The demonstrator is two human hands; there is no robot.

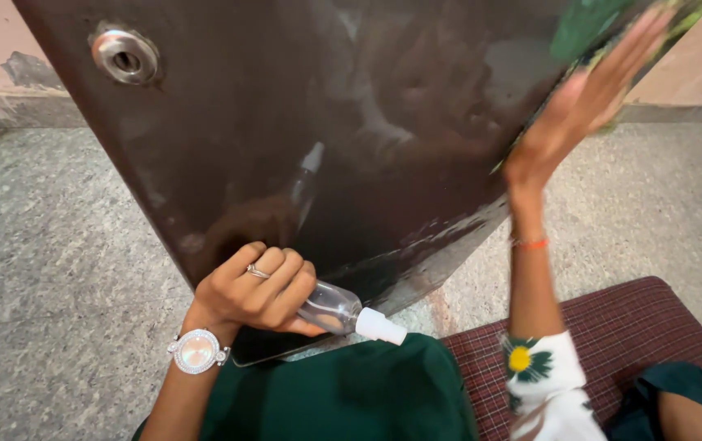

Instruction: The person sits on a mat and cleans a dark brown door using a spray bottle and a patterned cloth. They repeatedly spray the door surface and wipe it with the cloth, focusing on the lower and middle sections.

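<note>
green cloth covers the lap at the bottom edge, and a dark red checked mat (661, 327) lies on the floor to the right of it. just above the lap the left hand (257, 290), wearing a ring and a round pale-faced wristwatch (197, 351), is clenched around a small clear plastic spray bottle (334, 308); this grip holds the bottle on its side, its white nozzle cap (381, 326) pointing right and slightly down, close over the lower edge of a big dark brown panel (285, 122). the bottle shows no label that can be made out.

that glossy panel leans tilted across the upper half of the view, its lower edge near the lap, and it mirrors the hand and bottle. a round metal fitting (126, 55) sits near its top left corner.

farther up at the right, the right hand (579, 106), blurred, lies flat with fingers spread on a green cloth (588, 24) against the panel's upper right part; that grip is released, pressing rather than grasping. a thin red thread circles its wrist. speckled grey stone floor (57, 245) spreads behind.
</note>
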